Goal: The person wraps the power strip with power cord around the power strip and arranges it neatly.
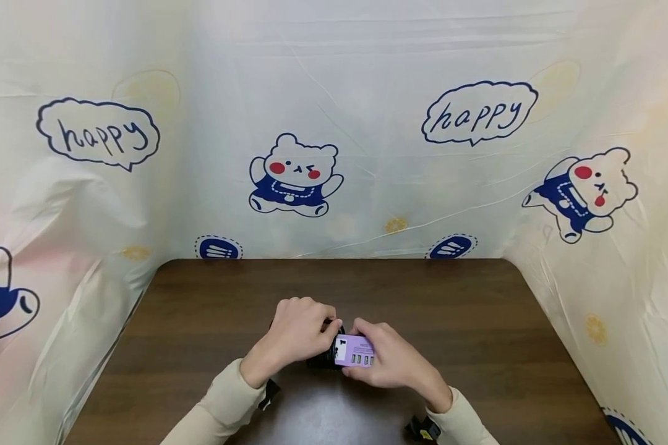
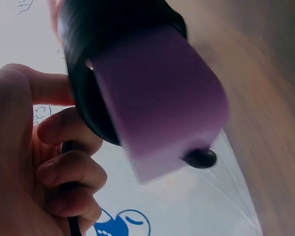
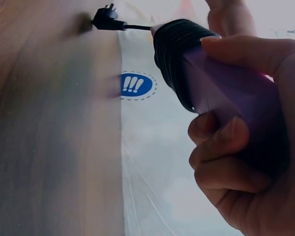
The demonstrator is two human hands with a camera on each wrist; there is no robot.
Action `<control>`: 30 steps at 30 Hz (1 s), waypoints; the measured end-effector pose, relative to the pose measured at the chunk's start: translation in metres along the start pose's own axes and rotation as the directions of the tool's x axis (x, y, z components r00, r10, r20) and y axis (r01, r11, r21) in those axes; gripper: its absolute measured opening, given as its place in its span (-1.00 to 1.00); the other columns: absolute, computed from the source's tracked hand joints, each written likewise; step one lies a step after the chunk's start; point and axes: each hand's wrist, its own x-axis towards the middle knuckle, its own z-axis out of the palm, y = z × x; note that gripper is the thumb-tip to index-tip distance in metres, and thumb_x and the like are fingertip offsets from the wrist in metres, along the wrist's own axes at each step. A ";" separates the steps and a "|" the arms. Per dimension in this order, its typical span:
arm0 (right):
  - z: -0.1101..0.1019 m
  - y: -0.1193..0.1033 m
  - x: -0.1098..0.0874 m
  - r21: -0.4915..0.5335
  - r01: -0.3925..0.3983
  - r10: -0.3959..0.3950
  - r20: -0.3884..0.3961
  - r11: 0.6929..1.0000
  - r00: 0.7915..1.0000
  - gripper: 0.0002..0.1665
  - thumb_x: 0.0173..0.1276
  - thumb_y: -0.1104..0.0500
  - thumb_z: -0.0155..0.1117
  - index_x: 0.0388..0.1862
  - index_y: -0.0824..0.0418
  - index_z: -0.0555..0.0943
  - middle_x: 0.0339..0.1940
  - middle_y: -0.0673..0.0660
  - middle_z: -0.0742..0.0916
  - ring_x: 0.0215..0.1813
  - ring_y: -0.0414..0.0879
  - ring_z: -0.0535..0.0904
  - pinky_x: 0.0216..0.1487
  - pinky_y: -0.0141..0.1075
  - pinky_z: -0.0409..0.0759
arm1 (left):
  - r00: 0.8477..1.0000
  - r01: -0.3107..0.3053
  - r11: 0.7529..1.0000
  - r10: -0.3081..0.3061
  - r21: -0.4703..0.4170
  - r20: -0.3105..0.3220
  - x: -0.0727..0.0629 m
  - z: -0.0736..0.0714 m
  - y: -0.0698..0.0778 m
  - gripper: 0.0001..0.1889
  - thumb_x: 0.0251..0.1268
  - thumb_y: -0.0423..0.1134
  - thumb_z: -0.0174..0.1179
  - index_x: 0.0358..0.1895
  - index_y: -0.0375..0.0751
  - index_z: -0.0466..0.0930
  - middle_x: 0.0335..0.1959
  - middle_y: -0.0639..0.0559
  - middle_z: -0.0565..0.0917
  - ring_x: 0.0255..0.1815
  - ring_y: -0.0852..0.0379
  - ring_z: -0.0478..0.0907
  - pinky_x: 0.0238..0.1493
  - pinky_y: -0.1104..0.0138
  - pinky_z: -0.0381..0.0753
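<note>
A purple power strip (image 1: 356, 350) with several USB ports is held a little above the table by my right hand (image 1: 392, 358), thumb on one side and curled fingers on the other. Black power cord (image 3: 174, 54) is wound in a thick coil around the strip's far end. My left hand (image 1: 300, 330) is at that coil; in the left wrist view its thumb side meets the loops (image 2: 83, 88) and its curled fingers (image 2: 73, 169) grip a length of the cord. A black plug (image 3: 106, 18) with metal pins dangles from the cord in the right wrist view.
Beneath the hands spreads a dark brown wooden table (image 1: 211, 296) with rounded far corners. Pale printed curtain (image 1: 378, 74) hangs behind and along both sides. Small black devices sit at the left wrist (image 1: 269, 394) and the right wrist (image 1: 423, 428).
</note>
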 end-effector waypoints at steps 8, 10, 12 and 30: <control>0.010 -0.001 0.004 -0.115 0.006 -0.014 -0.069 0.993 0.998 -0.51 0.11 0.03 0.65 -0.14 0.02 0.51 -0.42 -0.19 0.61 -0.47 -0.39 0.50 -0.47 -0.51 0.48 | 0.999 0.051 0.998 -0.050 0.041 -0.012 -0.004 0.002 0.013 -0.70 0.41 -0.03 0.32 -0.56 0.09 0.65 -0.74 0.21 0.46 -0.72 0.18 0.35 -0.72 0.28 0.23; 0.010 -0.001 0.006 -0.123 0.003 -0.012 -0.074 0.992 0.997 -0.51 0.12 0.03 0.65 -0.13 0.04 0.51 -0.42 -0.18 0.61 -0.46 -0.38 0.50 -0.47 -0.50 0.48 | 0.998 0.063 0.997 -0.062 0.039 -0.021 -0.005 0.002 0.016 -0.65 0.42 -0.05 0.31 -0.60 0.07 0.60 -0.77 0.20 0.40 -0.74 0.18 0.32 -0.73 0.29 0.20; 0.011 -0.001 0.007 -0.128 -0.004 -0.006 -0.083 0.992 0.997 -0.51 0.13 0.03 0.64 -0.12 0.06 0.51 -0.41 -0.17 0.61 -0.46 -0.37 0.50 -0.46 -0.49 0.49 | 0.997 0.072 0.997 -0.071 0.035 -0.042 -0.006 0.002 0.019 -0.62 0.42 -0.07 0.31 -0.64 0.06 0.55 -0.79 0.20 0.35 -0.76 0.18 0.28 -0.75 0.30 0.17; 0.026 0.001 0.011 -0.218 -0.068 -0.013 -0.349 0.974 0.937 -0.50 -0.01 0.11 0.67 -0.16 0.11 0.55 -0.46 -0.10 0.64 -0.48 -0.33 0.48 -0.48 -0.46 0.46 | 0.960 0.275 0.956 -0.279 -0.103 -0.033 -0.013 0.003 0.036 -0.70 0.57 -0.13 0.20 -0.44 -0.09 0.63 -0.64 0.11 0.51 -0.71 0.15 0.34 -0.72 0.26 0.25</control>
